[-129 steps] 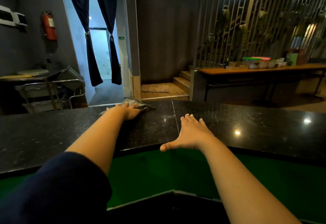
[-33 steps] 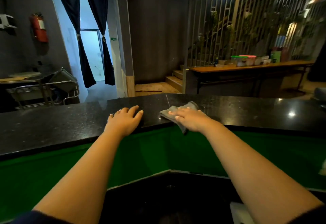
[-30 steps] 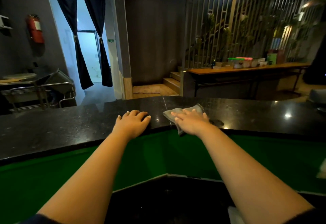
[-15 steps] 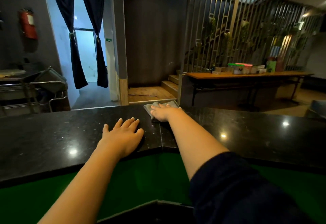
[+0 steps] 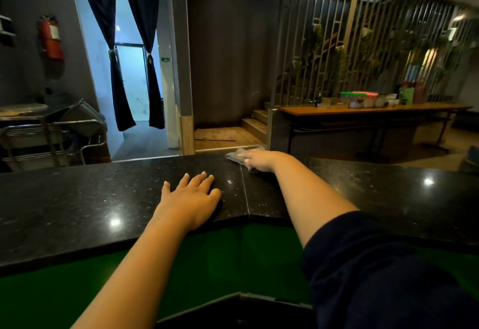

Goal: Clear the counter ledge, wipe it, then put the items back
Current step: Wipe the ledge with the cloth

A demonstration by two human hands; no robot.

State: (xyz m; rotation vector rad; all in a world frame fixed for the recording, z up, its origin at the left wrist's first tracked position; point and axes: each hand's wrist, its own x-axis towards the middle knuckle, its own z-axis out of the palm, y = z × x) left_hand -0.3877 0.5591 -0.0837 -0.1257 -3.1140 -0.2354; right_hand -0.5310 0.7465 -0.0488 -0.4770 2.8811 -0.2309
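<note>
The black speckled stone counter ledge (image 5: 77, 199) runs across the view, with a seam near its middle. My right hand (image 5: 259, 160) is stretched to the ledge's far edge and presses down on a grey cloth (image 5: 234, 154), which sticks out to the left of my fingers. My left hand (image 5: 190, 199) lies flat on the ledge near its front edge, fingers spread, holding nothing. No other items stand on the visible part of the ledge.
A green panel (image 5: 64, 289) drops below the ledge's front edge. Beyond the ledge are a metal cart (image 5: 51, 131) at the left, a curtained doorway (image 5: 132, 82), wooden steps (image 5: 254, 123) and a long wooden table (image 5: 370, 110) with containers at the right.
My right hand has pushed the cloth from the ledge's front edge out to its far edge, where it stays. My left hand stays flat on the ledge.
</note>
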